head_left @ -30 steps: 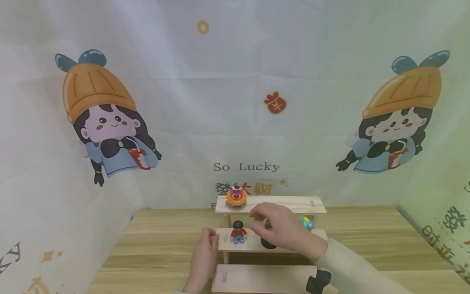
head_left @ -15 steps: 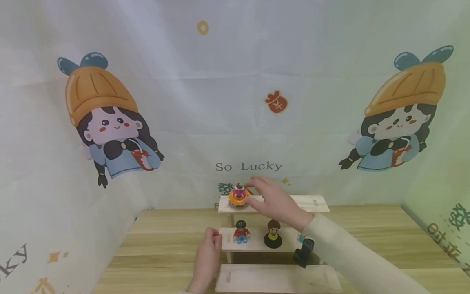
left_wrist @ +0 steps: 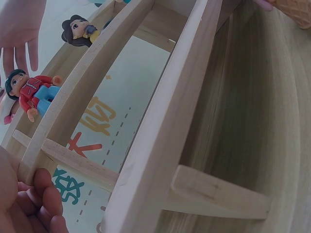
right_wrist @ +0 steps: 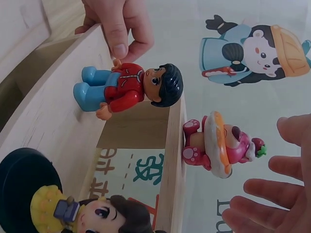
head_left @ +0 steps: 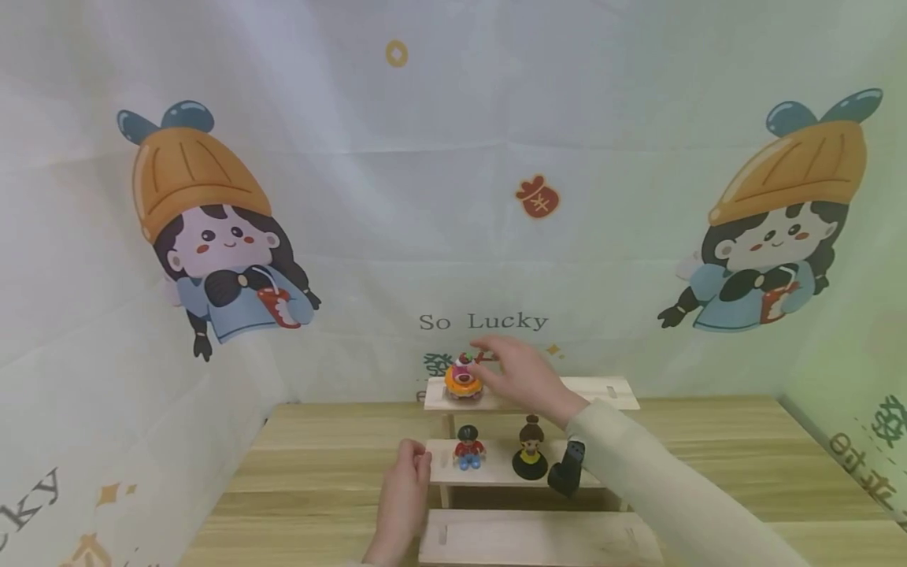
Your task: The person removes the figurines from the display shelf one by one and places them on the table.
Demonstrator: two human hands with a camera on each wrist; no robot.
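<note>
A three-tiered wooden shelf [head_left: 581, 395] stands on the table. At the left end of its middle tier, my left hand [head_left: 402, 492] grips the board, thumb on top in the right wrist view. My right hand [head_left: 527, 378] hovers with extended fingers at the top tier, beside a pink bear figurine [right_wrist: 218, 145] in an orange-and-white ring; a gap separates them in the right wrist view. On the middle tier sit a red-jacketed toy figure [head_left: 468, 449] and, farther right, a girl figurine [head_left: 530, 457] in yellow on a black round base.
A waffle-patterned cone [left_wrist: 295, 14] shows at the left wrist view's top right corner. The black wrist camera [head_left: 568, 472] hangs below my right sleeve, before the middle tier's right part. Printed cloth [head_left: 368, 197] encloses the wood-grain table [head_left: 326, 457] behind and at both sides.
My right hand has risen from in front of the girl figurine to the top tier beside the bear, uncovering the girl figurine. My left hand keeps its place on the shelf end.
</note>
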